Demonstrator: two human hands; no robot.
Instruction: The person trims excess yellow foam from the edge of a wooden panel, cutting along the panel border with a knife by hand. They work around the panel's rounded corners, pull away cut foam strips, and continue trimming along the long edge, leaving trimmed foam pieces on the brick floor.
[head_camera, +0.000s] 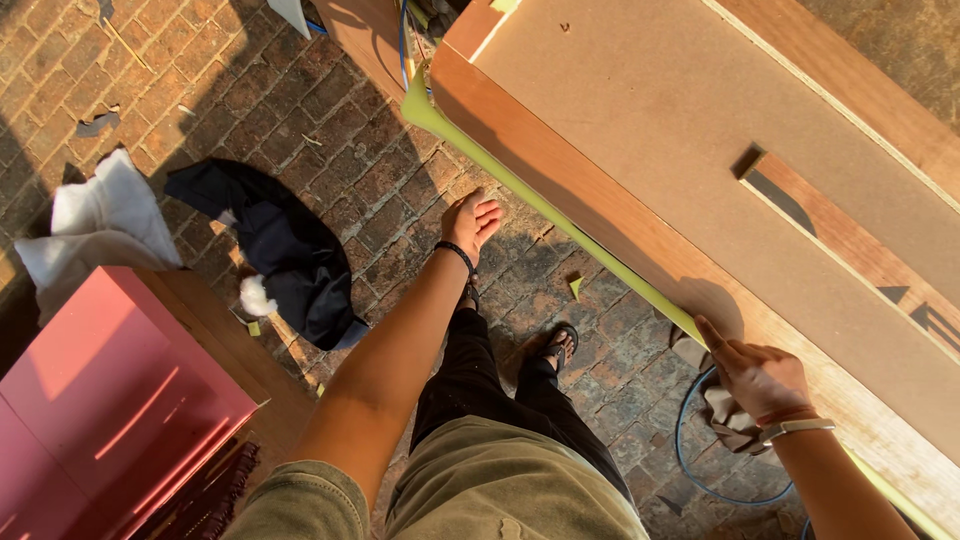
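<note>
Right hand (762, 378) pressing a yellow-green edge strip (560, 222) against the side of a long brown wooden panel (640, 240).

The forefinger stretches along the strip, other fingers curled together. The left hand (470, 222) hangs free over the brick paving (300, 120), fingers loosely apart, holding nothing. Dark cloth (290, 250), white cloth (95, 225) and a red board (110, 390) lie nearby.
</note>
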